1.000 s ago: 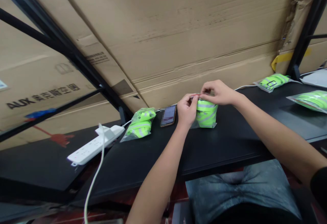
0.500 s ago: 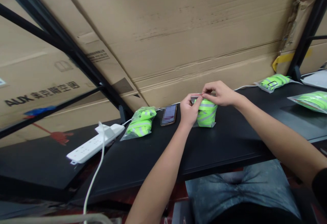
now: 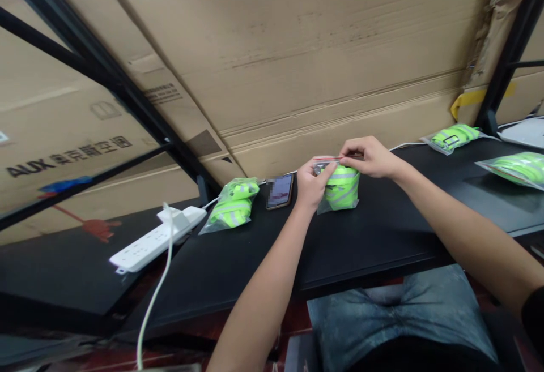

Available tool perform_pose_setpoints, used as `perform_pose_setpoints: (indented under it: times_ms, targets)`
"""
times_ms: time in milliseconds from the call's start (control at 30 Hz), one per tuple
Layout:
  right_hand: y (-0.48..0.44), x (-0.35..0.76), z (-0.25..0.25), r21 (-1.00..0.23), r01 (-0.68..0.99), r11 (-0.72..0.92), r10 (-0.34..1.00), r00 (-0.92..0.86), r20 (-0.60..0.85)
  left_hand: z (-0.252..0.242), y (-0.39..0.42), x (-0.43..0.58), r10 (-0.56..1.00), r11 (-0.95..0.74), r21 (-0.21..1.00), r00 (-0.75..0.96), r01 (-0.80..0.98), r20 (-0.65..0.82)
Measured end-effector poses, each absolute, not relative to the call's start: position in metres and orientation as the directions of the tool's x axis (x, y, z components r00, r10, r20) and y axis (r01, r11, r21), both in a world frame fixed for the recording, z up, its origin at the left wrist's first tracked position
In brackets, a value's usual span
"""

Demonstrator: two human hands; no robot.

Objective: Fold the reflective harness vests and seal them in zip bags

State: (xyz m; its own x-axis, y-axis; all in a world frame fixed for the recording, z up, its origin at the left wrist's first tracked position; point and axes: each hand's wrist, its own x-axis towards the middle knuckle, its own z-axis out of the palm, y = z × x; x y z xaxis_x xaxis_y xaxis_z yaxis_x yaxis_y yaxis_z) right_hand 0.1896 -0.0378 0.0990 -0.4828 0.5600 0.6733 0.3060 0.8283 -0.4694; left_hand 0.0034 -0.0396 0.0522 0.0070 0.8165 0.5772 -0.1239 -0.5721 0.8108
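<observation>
A clear zip bag (image 3: 342, 189) holding folded neon-yellow fabric with grey reflective stripes stands upright on the black table (image 3: 365, 236). My left hand (image 3: 312, 184) is closed on the bag's upper left corner, with the thumb across its front. At the upper right, my right hand (image 3: 368, 157) pinches the red-lined zip edge between thumb and fingers. Left of my left hand lies a phone (image 3: 279, 192) with its screen lit. Farther left are bagged neon-yellow strips (image 3: 233, 205) in clear plastic.
A white power strip (image 3: 157, 239) with a cable sits at the left. Two more bagged neon items, a far one (image 3: 453, 137) and a nearer one (image 3: 521, 168), lie at the right. Behind the table stands a large cardboard box (image 3: 297, 66), between black metal frame posts (image 3: 110, 77).
My right hand has slid slightly right along the bag's top edge. More of the red zip line shows between my hands, and my left hand has shifted slightly left.
</observation>
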Motion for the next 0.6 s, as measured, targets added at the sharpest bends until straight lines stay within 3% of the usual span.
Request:
perform_pose_setpoints:
  times_ms: [233, 433, 600]
  targets:
    - [-0.032, 0.1978, 0.0964, -0.557, 0.289, 0.778, 0.623, -0.467, 0.627, 0.0499, -0.0384, 0.0025, 0.825, -0.563, 0.816, -0.033, -0.131, 0.564]
    - [-0.0316, 0.1961, 0.0936, -0.465, 0.414, 0.783, 0.621, -0.473, 0.625, 0.0499, -0.0388, 0.0029, 0.807, -0.589, 0.798, -0.056, -0.127, 0.587]
    - [-0.0345, 0.1915, 0.0912, -0.467, 0.384, 0.796, 0.603, -0.438, 0.667, 0.0525, -0.0398, 0.0033, 0.804, -0.594, 0.799, -0.052, -0.091, 0.592]
